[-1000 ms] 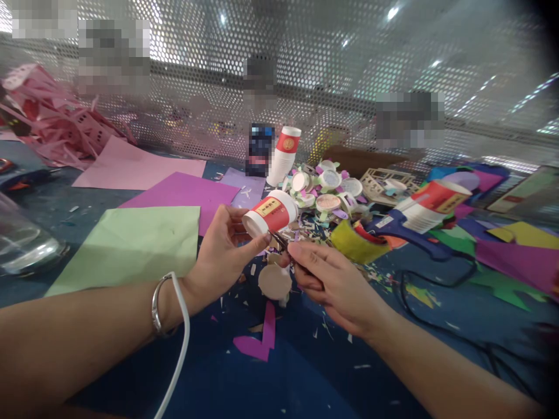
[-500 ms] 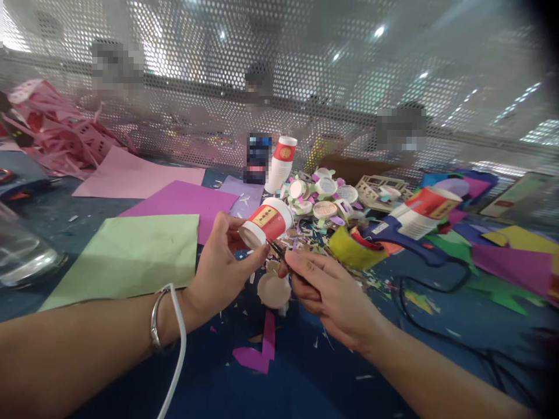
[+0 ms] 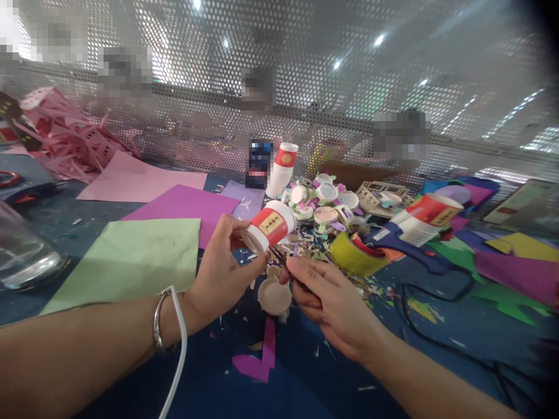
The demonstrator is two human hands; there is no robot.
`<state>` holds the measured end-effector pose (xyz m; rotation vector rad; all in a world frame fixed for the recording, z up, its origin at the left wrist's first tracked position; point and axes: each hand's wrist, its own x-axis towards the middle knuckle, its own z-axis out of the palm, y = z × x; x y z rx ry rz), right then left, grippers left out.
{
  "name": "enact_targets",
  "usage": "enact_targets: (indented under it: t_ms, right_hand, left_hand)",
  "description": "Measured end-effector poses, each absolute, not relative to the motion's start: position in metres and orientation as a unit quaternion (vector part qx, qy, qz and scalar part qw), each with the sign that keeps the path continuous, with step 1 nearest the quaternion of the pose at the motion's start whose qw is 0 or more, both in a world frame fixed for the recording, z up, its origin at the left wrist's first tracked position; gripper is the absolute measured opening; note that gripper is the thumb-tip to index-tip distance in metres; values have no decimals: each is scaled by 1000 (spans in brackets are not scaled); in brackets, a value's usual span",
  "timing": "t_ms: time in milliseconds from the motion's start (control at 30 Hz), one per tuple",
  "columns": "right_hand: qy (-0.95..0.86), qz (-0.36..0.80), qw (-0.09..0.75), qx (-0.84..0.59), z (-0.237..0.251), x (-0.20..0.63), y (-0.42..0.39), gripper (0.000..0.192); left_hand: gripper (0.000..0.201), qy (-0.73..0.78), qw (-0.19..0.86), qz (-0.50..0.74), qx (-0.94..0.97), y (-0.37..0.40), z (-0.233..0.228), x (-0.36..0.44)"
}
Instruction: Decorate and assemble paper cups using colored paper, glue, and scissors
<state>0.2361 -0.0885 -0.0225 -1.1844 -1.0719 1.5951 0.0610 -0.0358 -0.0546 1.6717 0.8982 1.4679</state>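
Scissors (image 3: 279, 258) in right hand (image 3: 329, 297); left hand (image 3: 222, 270) grips cup (image 3: 268, 226)

The paper cup (image 3: 269, 226) in the left hand (image 3: 220, 273) is red and white with a yellow label. Left of that hand lies a light green sheet (image 3: 131, 256), and past it a purple sheet (image 3: 183, 203) and a pink sheet (image 3: 131, 179). Below the right hand (image 3: 325, 297) the table (image 3: 283, 390) is dark blue, with a purple scrap (image 3: 259, 361). Right of it sits a yellow roll (image 3: 351, 256).
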Motion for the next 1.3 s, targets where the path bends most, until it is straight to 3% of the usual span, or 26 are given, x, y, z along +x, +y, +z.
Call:
enact_targets:
  t_ms: [333, 900, 1300]
  right_hand:
    - [-460, 613, 452, -456, -20, 232, -86, 42]
    - [-487, 580, 451, -473, -28, 233, -88, 45]
    - [-492, 572, 449, -480, -26, 234, -89, 47]
  left_hand:
    - [48, 349, 452, 556, 604, -37, -54, 64]
    - [37, 322, 438, 547, 637, -50, -50, 66]
    - [41, 298, 527, 538, 586, -52, -52, 68]
